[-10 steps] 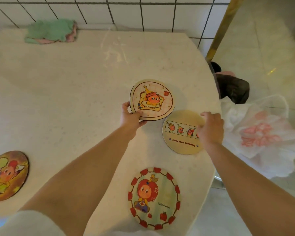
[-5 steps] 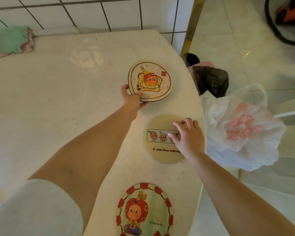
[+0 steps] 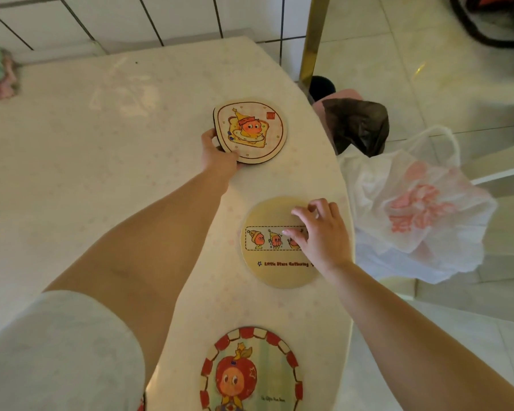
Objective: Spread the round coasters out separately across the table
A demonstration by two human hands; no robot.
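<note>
1. Head view: the left hand (image 3: 217,152) pinches the stacked coasters (image 3: 251,130) by their near-left edge, just above the desk (image 3: 72,173).
2. The right hand (image 3: 318,232), fingers spread, presses the tan coaster (image 3: 267,262) nearer the person; bare desk lies leftward.

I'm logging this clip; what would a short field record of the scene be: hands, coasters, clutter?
left hand: grips toast-print coaster by its near edge
right hand: fingers on tan banner coaster, flat on table
third coaster: red-bordered apple coaster, nearest, untouched
overlaps: none among the three
clutter: white plastic bag beyond table edge
</note>
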